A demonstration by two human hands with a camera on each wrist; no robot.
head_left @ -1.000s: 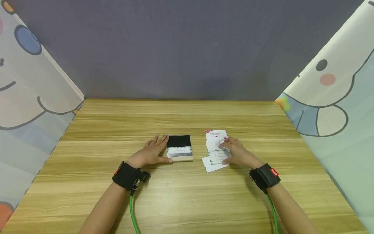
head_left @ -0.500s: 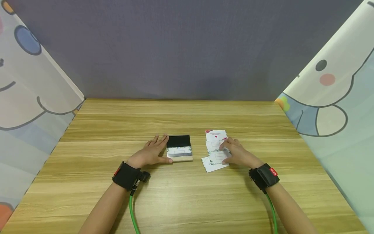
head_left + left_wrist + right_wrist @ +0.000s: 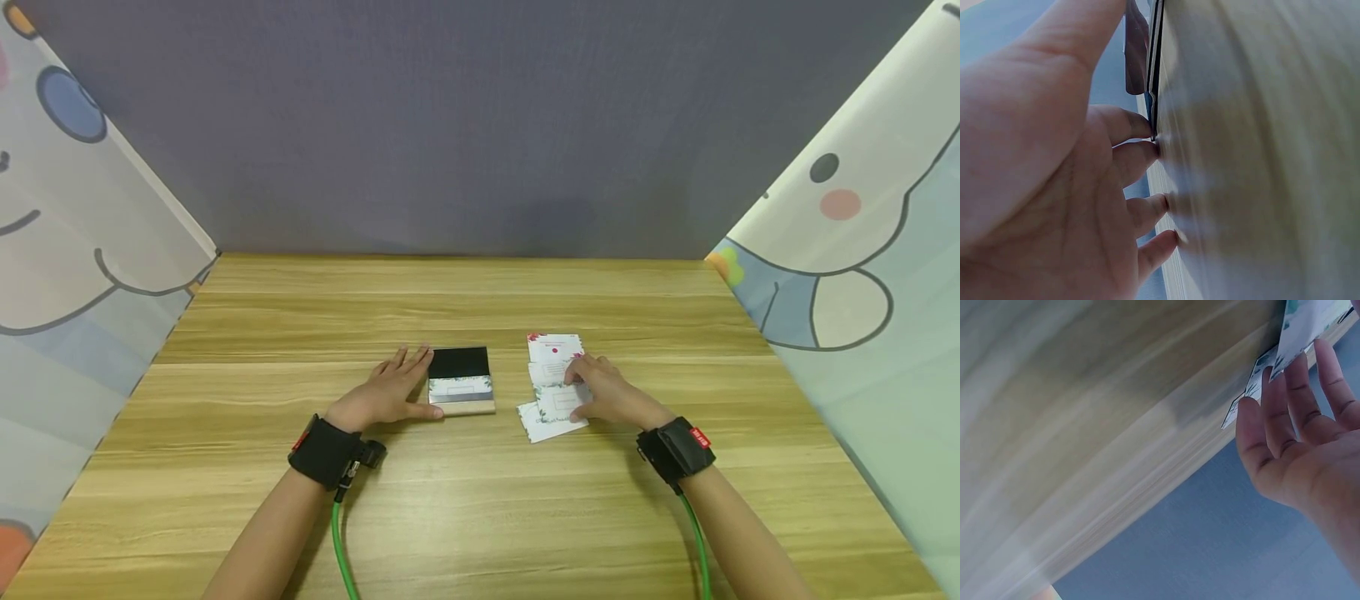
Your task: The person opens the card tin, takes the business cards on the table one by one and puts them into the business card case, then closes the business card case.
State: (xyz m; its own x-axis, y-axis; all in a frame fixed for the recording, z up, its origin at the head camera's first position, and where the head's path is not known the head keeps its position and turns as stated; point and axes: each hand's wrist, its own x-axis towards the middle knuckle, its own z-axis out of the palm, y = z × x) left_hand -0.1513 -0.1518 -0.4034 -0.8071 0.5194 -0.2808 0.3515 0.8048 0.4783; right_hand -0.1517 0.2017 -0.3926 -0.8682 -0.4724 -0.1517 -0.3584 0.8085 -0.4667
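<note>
A flat business card case lies open on the table, black inside at the far half. In its near half sits a white card with leaf print. My left hand rests beside the case with fingers spread, thumb at its near left corner and index finger at its far left. To the right, several white floral cards overlap in a column. My right hand pinches a leaf-print card at its right side; in the right wrist view this card tilts up from the table. The right thumb is mostly hidden there.
A red-flowered card lies at the far end of the column, and a slanted card at the near end. The wooden table ends at a grey panel. Green cables trail from both wristbands.
My right wrist has shifted very slightly left, and its fingers have moved a little at the card. The left hand and the case have stayed still.
</note>
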